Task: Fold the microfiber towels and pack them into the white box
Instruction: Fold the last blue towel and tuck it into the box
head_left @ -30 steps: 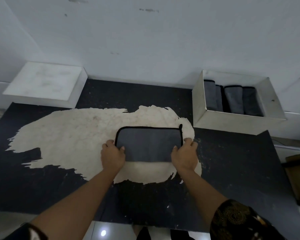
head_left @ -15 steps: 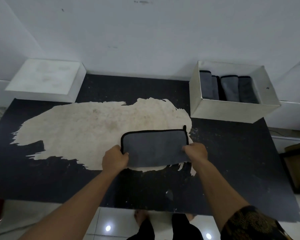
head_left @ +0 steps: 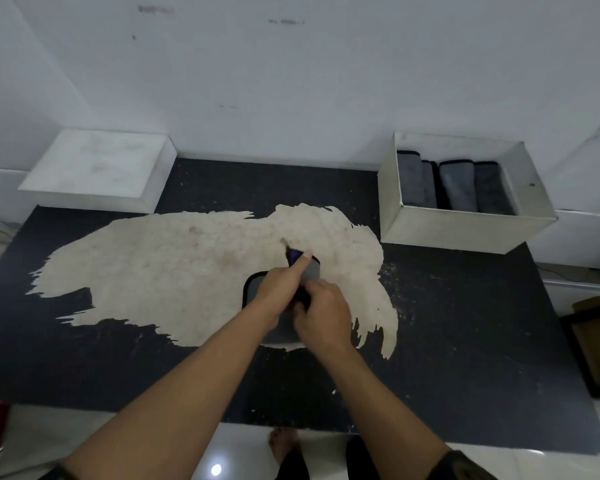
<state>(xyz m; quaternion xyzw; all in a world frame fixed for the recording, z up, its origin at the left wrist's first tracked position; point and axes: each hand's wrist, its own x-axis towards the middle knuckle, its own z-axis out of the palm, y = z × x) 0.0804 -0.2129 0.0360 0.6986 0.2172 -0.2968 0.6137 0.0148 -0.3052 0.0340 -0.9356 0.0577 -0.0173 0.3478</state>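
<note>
Left hand pinching raised towel flap; right hand curling over fold, grip unclear through blur. Light pinch risking slip, fold going crooked before white box.

Black surface bore a pale worn patch at centre; white wall behind; flat white block lay upper left.

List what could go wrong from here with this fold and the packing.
1. The towel is mid-fold, with the left hand and right hand crowded on it. A flap may slip and leave the fold crooked.
2. The white box holds a row of folded towels with little gap showing beside them, so another may fit tightly or disturb the row.
3. The table looks peeled and speckled, and bits might cling to the cloth.
</note>
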